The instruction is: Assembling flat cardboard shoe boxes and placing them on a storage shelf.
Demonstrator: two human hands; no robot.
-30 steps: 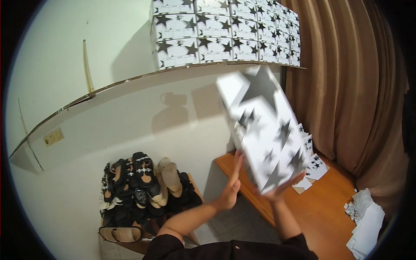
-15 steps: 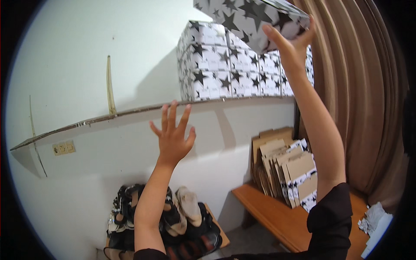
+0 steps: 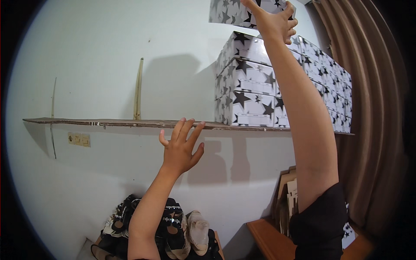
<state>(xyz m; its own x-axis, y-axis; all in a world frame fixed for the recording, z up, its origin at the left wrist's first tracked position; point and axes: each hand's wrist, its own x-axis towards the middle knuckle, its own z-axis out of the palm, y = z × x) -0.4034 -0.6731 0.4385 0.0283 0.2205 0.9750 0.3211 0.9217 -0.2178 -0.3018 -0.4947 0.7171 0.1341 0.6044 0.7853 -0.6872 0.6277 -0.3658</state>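
My right hand (image 3: pixel 275 25) is raised at the top of the view and grips a white box with black and grey stars (image 3: pixel 227 13). The upper part of that box runs out of the picture. It is above the left end of several stacked star-patterned boxes (image 3: pixel 249 76), which stand on a thin wall shelf (image 3: pixel 117 123). My forearm covers part of the stack. My left hand (image 3: pixel 180 149) has its fingers spread and holds nothing. Its fingertips overlap the shelf's front edge; whether they touch it I cannot tell.
A brown curtain (image 3: pixel 368 108) hangs at the right. Below are several shoes (image 3: pixel 198 232) in a pile and a wooden bench (image 3: pixel 268 240) with folded cardboard (image 3: pixel 284 195). A socket panel (image 3: pixel 79 139) is under the shelf, and a narrow strip (image 3: pixel 138 89) runs up the wall.
My right hand has carried the box upward and turned it, so it now sits more level above the stack's left end. The view has shifted up and right. My left hand stays near the shelf edge.
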